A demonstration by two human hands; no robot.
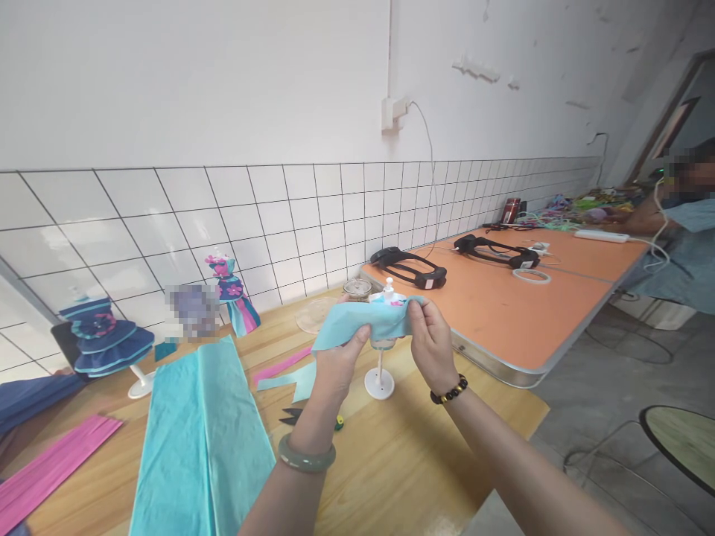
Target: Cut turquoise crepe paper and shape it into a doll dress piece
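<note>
My left hand (335, 365) and my right hand (429, 339) both pinch a piece of light blue tissue paper (366, 320), held wrapped around the top of a small white mannequin stand (380, 380) on the wooden table (391, 461). The stand's round base rests on the table between my wrists. A green bangle sits on my left wrist and a dark bead bracelet on my right. Black scissors (293, 417) lie on the table just left of my left forearm.
A large light blue paper sheet (206, 439), pink paper strips (50, 469) and finished paper dresses (103, 339) sit to the left. Black headsets (410, 268) lie on the orange table (530, 313). Another person (678, 223) sits at far right.
</note>
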